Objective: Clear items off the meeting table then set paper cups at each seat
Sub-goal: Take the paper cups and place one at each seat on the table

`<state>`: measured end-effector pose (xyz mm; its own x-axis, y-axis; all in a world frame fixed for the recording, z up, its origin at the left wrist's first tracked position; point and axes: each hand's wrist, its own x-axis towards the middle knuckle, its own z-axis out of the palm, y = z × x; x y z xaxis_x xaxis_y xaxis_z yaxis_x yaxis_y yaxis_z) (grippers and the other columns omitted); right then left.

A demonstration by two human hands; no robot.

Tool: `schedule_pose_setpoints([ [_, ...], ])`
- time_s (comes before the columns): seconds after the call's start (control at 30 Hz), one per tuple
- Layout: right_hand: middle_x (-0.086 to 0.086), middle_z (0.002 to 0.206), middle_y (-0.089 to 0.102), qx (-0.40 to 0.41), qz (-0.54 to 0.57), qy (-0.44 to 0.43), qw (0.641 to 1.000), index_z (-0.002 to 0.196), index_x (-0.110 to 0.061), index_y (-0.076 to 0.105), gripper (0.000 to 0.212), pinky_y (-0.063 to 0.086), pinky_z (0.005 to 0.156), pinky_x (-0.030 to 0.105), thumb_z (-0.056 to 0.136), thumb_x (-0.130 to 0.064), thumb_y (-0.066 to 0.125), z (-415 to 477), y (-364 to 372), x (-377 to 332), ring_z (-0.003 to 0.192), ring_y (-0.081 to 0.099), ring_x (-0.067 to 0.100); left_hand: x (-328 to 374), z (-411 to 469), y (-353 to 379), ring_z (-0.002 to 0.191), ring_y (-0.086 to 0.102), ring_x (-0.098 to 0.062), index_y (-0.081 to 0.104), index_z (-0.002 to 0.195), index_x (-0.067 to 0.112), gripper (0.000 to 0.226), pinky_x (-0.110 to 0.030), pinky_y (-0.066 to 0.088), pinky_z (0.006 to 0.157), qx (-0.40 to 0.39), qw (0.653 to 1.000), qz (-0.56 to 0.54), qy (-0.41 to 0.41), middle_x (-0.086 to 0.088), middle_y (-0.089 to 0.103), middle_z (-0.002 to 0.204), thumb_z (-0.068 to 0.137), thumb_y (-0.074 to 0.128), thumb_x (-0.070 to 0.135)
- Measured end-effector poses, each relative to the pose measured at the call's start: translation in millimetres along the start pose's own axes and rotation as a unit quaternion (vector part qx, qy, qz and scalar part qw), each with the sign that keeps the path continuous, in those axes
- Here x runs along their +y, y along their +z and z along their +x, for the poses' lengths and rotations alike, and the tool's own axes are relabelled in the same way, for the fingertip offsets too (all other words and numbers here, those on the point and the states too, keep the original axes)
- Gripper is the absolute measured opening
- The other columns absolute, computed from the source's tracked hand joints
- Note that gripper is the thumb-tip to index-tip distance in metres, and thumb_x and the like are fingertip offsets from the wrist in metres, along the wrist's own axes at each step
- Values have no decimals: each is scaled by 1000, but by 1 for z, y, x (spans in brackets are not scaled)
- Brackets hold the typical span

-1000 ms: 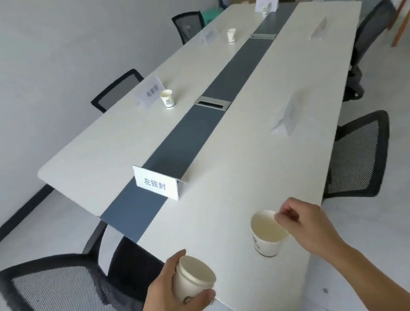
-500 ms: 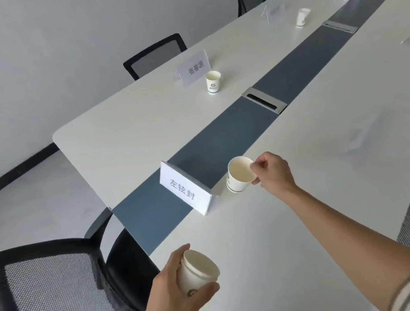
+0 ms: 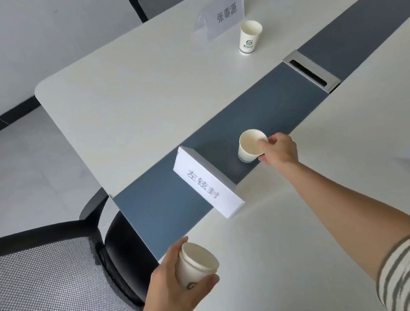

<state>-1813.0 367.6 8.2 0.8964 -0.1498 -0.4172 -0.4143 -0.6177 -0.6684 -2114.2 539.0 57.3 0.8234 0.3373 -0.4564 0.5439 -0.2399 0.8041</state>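
- Step in hand: cup-setting phase; long white meeting table [image 3: 132, 107] with a grey-blue centre strip looks clear apart from name cards and cups.
- Right hand [image 3: 278, 152], grip pinched on the rim of an empty white paper cup [image 3: 249, 146], holds it upright on or just above the grey-blue strip, just beyond the near white folded name card [image 3: 208, 189]; base contact unclear from this angle.
- Left hand [image 3: 172, 286], grip wrapped round a white paper cup stack [image 3: 196, 265] at the near table edge; how many are nested, cannot tell.
- Far white paper cup with green logo [image 3: 249, 37] already stands beside the far white name card [image 3: 224, 16].
- Black mesh office chair [image 3: 43, 276] at near left marks this seat.
- Next move likely: seat the base flat, let go of the rim without tipping it, then pull the next cup off the stack for the right-side seats.
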Motion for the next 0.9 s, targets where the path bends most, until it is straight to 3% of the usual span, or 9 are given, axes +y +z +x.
schedule_pose_setpoints([
  [0.1, -9, 92, 66, 42, -6, -14, 999, 108, -19, 57, 47, 56, 85, 45, 78, -55, 59, -22, -10, 4, 90, 69, 21, -1, 6, 2, 94, 62, 2, 54, 122, 31, 89, -3, 46, 75, 2, 1000, -3, 1, 10, 69, 97, 41, 78, 58],
  [0.2, -12, 104, 64, 90, -30, -102, 990, 106, -24, 55, 37, 50, 84, 36, 83, -53, 61, -67, -11, 20, 94, 64, 16, 2, 7, 4, 92, 63, -1, 54, 122, 31, 88, -6, 48, 75, 1, 1000, -8, 3, 9, 69, 96, 42, 79, 57],
  [0.27, -12, 109, 62, 48, -69, -186, 979, 108, -24, 57, 35, 47, 84, 35, 83, -47, 66, -97, 2, 35, 103, 59, 13, 3, 6, 6, 93, 64, -2, 54, 123, 29, 89, -8, 49, 76, -2, 1000, -10, 5, 9, 70, 98, 42, 79, 57],
  [0.33, -10, 125, 57, -60, -133, -230, 962, 125, -24, 54, 50, 45, 90, 34, 82, -47, 67, -114, 23, 45, 117, 51, 13, 5, 2, 6, 93, 64, -2, 54, 123, 29, 90, -10, 50, 78, -10, 1000, -9, 9, 10, 69, 99, 42, 79, 57],
  [0.43, -5, 138, 53, -137, -197, -233, 942, 139, -22, 43, 57, 47, 93, 38, 89, -45, 57, -116, 50, 48, 121, 51, 21, 6, -8, 6, 93, 64, -1, 54, 120, 30, 87, -9, 50, 77, -13, 1000, -4, 17, 8, 70, 98, 41, 79, 57],
  [0.6, 4, 132, 61, -105, -240, -241, 935, 143, -22, 40, 52, 51, 85, 40, 95, -39, 49, -113, 62, 39, 109, 61, 31, 0, -29, -1, 92, 63, 3, 51, 113, 41, 80, -10, 52, 76, 4, 1000, -8, 16, 7, 69, 96, 39, 78, 56],
  [0.67, 6, 130, 61, -107, -249, -235, 934, 143, -22, 39, 52, 50, 85, 40, 95, -40, 49, -112, 62, 38, 109, 61, 32, -4, -35, -3, 92, 62, 4, 50, 113, 41, 80, -5, 49, 73, 4, 1000, -7, 17, 6, 69, 96, 41, 83, 50],
  [0.8, 6, 137, 54, -122, -236, -212, 941, 146, -22, 33, 64, 47, 91, 42, 91, -49, 53, -119, 48, 35, 119, 54, 31, -4, -42, -5, 94, 61, 4, 53, 121, 32, 87, -1, 46, 72, -8, 999, -7, 30, 8, 68, 98, 42, 79, 55],
  [0.9, 5, 140, 51, -89, -216, -213, 949, 147, -21, 33, 65, 45, 96, 42, 92, -50, 52, -137, 20, 38, 124, 52, 27, 8, -48, -2, 93, 61, 5, 51, 122, 33, 88, -2, 46, 73, -27, 998, 7, 52, 12, 68, 99, 43, 77, 58],
])
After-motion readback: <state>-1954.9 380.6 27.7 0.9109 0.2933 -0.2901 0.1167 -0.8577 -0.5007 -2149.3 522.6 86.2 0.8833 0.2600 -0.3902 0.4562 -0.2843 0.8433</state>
